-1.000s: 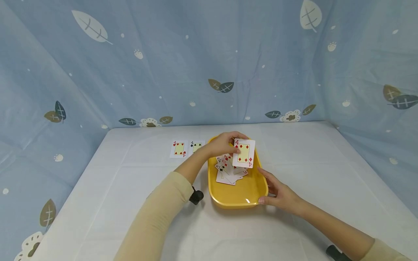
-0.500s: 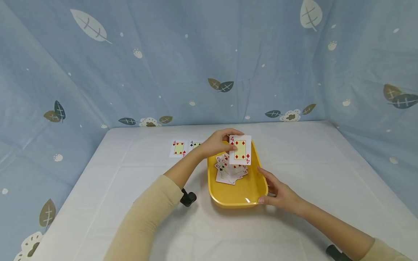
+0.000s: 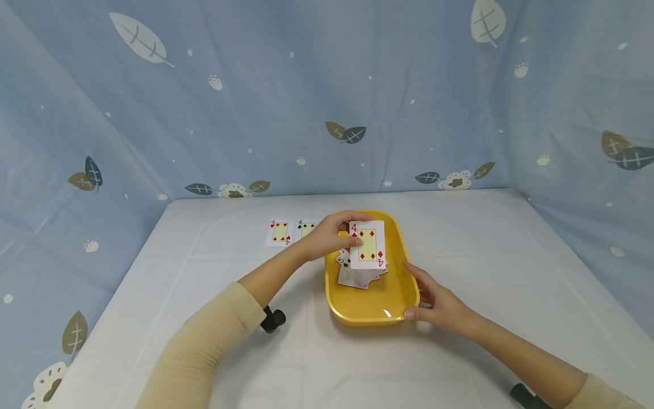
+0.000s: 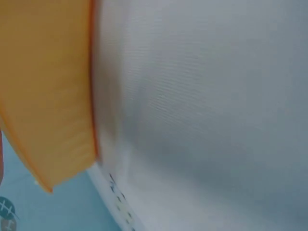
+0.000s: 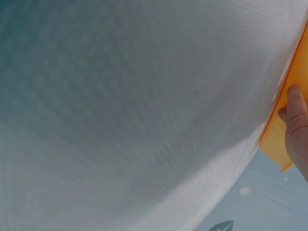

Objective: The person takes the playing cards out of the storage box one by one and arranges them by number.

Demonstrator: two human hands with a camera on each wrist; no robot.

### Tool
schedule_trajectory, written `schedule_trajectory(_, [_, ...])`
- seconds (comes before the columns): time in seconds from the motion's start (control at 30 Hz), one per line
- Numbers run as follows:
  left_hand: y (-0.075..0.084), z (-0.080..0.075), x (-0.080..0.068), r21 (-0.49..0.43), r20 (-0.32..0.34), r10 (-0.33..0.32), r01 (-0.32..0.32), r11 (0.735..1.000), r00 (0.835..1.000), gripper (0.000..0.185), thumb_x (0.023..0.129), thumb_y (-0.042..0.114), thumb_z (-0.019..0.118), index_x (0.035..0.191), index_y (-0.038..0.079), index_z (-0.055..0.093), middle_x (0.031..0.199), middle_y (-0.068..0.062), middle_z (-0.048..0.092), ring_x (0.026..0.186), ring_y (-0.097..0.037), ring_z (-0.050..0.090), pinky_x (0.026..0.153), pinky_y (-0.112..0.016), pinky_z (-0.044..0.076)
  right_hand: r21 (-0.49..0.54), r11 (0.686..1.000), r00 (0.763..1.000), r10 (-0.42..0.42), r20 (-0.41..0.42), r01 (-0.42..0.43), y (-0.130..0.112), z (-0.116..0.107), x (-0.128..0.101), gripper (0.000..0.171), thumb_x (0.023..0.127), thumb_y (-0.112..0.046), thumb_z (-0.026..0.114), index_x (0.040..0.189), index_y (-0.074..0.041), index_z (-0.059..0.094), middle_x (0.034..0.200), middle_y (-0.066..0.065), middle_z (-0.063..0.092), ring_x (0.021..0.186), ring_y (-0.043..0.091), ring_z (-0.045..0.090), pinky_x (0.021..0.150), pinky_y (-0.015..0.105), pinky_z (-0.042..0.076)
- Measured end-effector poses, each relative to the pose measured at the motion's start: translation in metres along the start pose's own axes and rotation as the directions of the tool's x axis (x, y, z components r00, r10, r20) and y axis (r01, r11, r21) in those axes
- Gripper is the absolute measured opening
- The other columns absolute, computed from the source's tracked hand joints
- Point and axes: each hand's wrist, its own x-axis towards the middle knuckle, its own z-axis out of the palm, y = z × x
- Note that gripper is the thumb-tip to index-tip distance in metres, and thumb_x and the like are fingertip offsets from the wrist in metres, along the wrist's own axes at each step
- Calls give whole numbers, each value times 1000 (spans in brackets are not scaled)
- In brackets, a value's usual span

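Note:
My left hand (image 3: pixel 329 236) pinches a four of diamonds playing card (image 3: pixel 374 258) by its left edge, face up, above a yellow plastic tub (image 3: pixel 370 309). Beneath it, several playing cards (image 3: pixel 352 278) lie overlapping in the tub, partly hidden by the held card. My right hand (image 3: pixel 436 304) holds the tub's right side near the front corner, thumb at the rim; in the right wrist view its fingers (image 5: pixel 296 103) touch the outer wall. The left wrist view shows the tub's wall (image 4: pixel 45 86) but hardly any of the left hand.
A four of hearts (image 3: pixel 279 233) and a four of spades (image 3: pixel 307 228) lie side by side on the white tablecloth (image 3: pixel 214 238), left of the tub. My left hand partly covers the spade card. A blue leaf-patterned curtain (image 3: pixel 306 102) hangs behind the table.
My left hand has carried the four of diamonds leftward over the tub, rising a little and then coming down. The left forearm has swung left. My right hand and the tub have stayed put.

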Motion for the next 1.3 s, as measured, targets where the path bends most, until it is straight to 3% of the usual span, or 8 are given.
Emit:
schedule_trajectory(0.17, [-3, -4, -12, -10, -31, -21, 21, 1000, 999, 47, 86, 9, 68, 131, 13, 54, 119, -7, 59, 86, -18, 59, 72, -37, 56, 6, 1000, 1000, -7, 0, 7, 0, 1, 1, 88, 83, -10, 72, 149, 0, 15, 145, 37, 25, 116, 53, 49, 87, 38, 52])
schedule_trajectory(0.43, [-6, -10, -40, -121, -68, -138, 129, 984, 988, 50, 85, 7, 69, 132, 13, 55, 123, -9, 60, 94, -19, 60, 74, -30, 55, 17, 1000, 1000, -25, 2, 25, 4, 2, 3, 88, 83, -10, 72, 149, -1, 15, 143, 37, 28, 114, 52, 50, 87, 37, 52])
schedule_trajectory(0.73, [-14, -26, -66, -105, -108, -148, 136, 985, 983, 50, 84, 7, 70, 132, 12, 56, 128, -10, 55, 100, -21, 59, 75, -33, 56, 4, 1000, 1000, -3, 3, 3, 1, 1, 2, 89, 83, -11, 72, 150, -3, 14, 146, 35, 26, 115, 51, 50, 86, 35, 52])
schedule_trajectory(1.0, [-17, -54, -81, -94, -228, -172, 154, 984, 958, 49, 83, 6, 70, 130, 13, 56, 116, -11, 60, 96, -22, 59, 73, -29, 56, 15, 1000, 1000, 17, 6, -17, -1, 0, 0, 90, 83, -10, 72, 150, -3, 13, 142, 38, 30, 114, 51, 51, 85, 33, 53])
schedule_trajectory(1.3, [-24, -82, -98, -29, -359, -157, 157, 987, 920, 52, 83, 6, 71, 132, 8, 53, 105, -7, 61, 89, -13, 60, 68, -27, 54, 17, 1000, 1000, -1, 10, 1, 2, 0, 1, 89, 83, -9, 72, 150, -2, 13, 140, 39, 31, 112, 51, 53, 84, 33, 54])
